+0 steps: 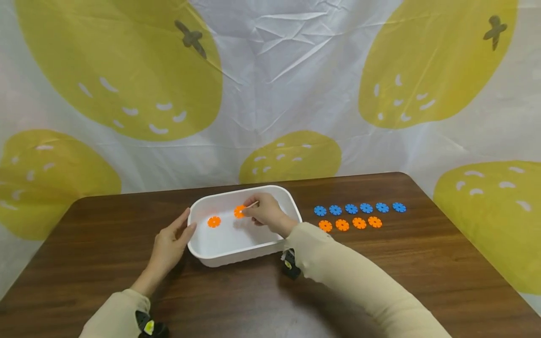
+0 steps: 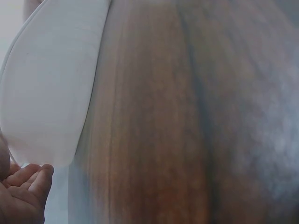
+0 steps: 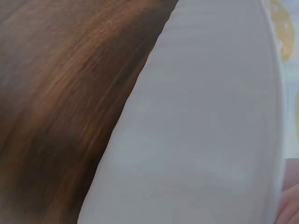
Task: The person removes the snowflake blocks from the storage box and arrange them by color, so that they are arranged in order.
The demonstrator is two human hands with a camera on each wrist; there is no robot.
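A white plastic tub (image 1: 228,239) stands on the wooden table. My left hand (image 1: 168,244) holds its left end, with the thumb over the rim and the fingers against the outer wall; in the left wrist view, fingers (image 2: 35,186) touch that end. My right hand (image 1: 266,210) reaches into the tub and pinches an orange notched disc (image 1: 239,211), partly covered by the fingers. Another orange notched disc (image 1: 214,221) lies in the tub, left of it. In the right wrist view the tub wall (image 3: 187,121) hides most of my right hand (image 3: 288,205).
Right of the tub, a row of several blue notched discs (image 1: 351,209) lies on the table (image 1: 236,300). Nearer to me is a row of several orange notched discs (image 1: 359,223). A fruit-printed cloth (image 1: 291,94) hangs behind the table's far edge.
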